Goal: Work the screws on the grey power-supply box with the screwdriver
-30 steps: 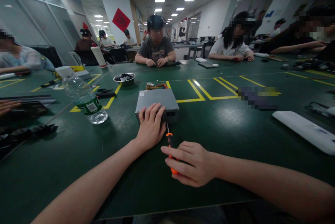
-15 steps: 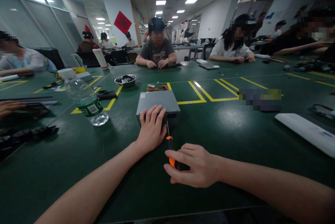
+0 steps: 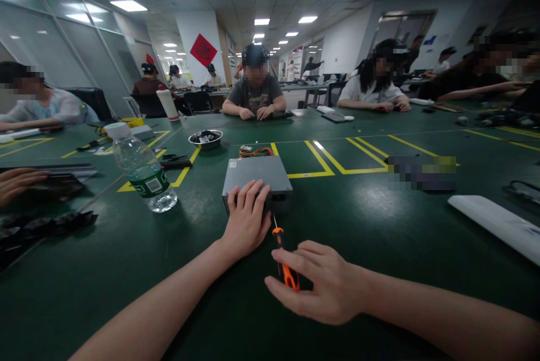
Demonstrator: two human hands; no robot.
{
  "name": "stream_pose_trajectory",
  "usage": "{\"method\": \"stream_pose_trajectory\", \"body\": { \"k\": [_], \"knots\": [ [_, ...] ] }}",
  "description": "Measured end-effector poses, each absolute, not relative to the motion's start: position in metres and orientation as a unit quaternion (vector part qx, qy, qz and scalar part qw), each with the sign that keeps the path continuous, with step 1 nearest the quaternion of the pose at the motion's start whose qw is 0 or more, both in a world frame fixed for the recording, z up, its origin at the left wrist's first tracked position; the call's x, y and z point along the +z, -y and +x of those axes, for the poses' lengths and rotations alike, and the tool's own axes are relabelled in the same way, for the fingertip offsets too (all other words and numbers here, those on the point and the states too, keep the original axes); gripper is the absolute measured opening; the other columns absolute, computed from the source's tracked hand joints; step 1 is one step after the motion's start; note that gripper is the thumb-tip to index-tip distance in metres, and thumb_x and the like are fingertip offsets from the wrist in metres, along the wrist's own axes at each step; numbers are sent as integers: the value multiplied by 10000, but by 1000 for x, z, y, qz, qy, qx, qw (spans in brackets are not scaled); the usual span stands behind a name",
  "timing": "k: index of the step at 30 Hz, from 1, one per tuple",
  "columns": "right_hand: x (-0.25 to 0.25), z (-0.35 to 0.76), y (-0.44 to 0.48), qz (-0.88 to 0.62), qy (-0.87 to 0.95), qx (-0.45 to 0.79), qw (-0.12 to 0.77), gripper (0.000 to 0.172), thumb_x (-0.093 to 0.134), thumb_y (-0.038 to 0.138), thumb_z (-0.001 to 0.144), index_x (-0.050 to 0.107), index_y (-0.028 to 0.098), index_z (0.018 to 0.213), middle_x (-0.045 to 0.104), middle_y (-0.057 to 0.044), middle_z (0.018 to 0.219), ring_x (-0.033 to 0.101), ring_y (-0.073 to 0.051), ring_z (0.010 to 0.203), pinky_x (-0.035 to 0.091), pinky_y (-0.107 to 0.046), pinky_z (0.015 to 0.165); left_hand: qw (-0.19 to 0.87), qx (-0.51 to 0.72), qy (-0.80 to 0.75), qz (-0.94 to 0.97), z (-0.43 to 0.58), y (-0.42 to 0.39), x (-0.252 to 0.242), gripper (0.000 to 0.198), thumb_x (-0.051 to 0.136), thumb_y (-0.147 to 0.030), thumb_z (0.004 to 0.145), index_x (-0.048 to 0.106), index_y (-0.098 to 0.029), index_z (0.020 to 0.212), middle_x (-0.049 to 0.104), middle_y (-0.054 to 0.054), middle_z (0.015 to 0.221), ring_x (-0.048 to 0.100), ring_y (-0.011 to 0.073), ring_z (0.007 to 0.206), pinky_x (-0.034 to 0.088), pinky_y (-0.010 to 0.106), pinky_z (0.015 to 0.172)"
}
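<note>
Grey rectangular metal box sits on the green worktop, my left hand grasping its front edge, and I should hold straight the slim orange-and-black screwdriver in the loose grip of my right hand.

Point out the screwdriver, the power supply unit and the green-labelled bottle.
Screwdriver (image 3: 279,240): head view, on its handle.
Power supply unit (image 3: 259,171): head view, on its top cover.
Green-labelled bottle (image 3: 145,182): head view, on its label.
</note>
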State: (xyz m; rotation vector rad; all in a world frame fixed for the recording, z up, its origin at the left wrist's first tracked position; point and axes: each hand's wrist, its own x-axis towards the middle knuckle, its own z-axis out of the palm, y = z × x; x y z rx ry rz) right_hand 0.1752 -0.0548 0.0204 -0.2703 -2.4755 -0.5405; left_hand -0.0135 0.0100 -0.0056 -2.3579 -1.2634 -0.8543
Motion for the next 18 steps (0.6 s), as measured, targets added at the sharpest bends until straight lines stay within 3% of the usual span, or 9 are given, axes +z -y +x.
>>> {"method": "stream_pose_trajectory", "body": {
  "k": [8,12,18],
  "knots": [
    [27,172,65,-152,917,-229,288,114,495,186,807,573,129,866,645,-139,955,568,-138,664,431,-267,579,165,-310,443,-825,-13,-9,-5,493,452,-234,825,352,-150,1301,410,132,1335,312,258,1260,152,479,1044],
    [47,168,76,-233,911,-240,242,214,403,107,793,558,145,936,632,-151,990,582,-180,699,454,-305,615,172,-312,439,-825,-14,-10,-6,521,466,-232,808,345,-159,1310,415,130,1329,319,265,1256,167,479,1042],
    [51,160,85,-285,871,-315,246,292,337,24,801,582,88,948,646,-140,962,603,-183,752,460,-299,675,180,-313,442,-821,-13,-7,-5,489,450,-220,817,370,-153,1294,428,134,1320,324,260,1256,173,474,1043]
  ]
}}
